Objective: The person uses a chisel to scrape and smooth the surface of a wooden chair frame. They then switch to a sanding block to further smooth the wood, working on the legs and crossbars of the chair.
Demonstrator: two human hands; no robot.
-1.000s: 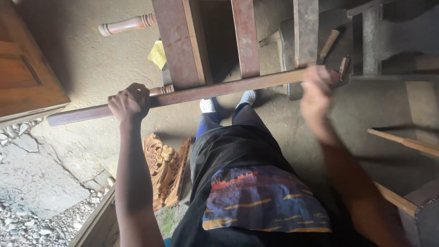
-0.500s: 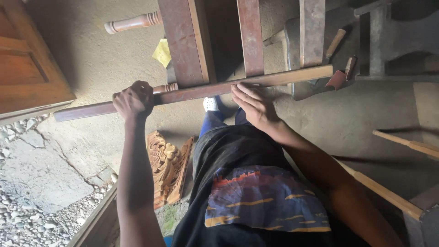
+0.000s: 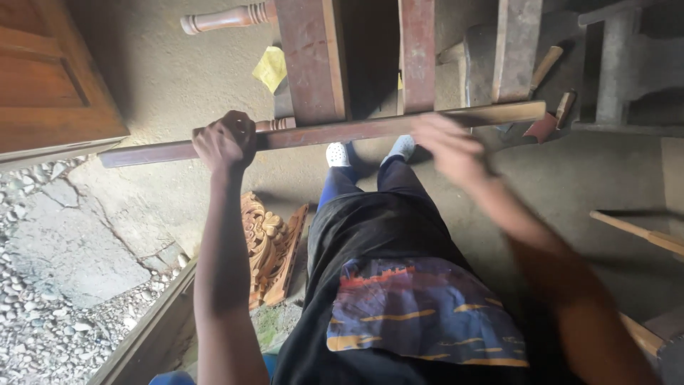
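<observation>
Wooden rail stays level above the feet, left hand still fisted round it, while the right hand has slid rightward, blurred, fingers loosely spread on top.

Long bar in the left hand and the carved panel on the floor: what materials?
Long bar, gripped by the left hand: looks like wood, reddish-brown stain on most of it, paler bare end at right. Carved panel: apparently unfinished light wood, with raw relief scrollwork. Right hand is blurred at the bar.

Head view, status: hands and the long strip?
Left hand gripping long wooden strip. Right hand blurred, on the strip's middle, grip unclear. Strip lies across upright boards; nothing blocking.
</observation>
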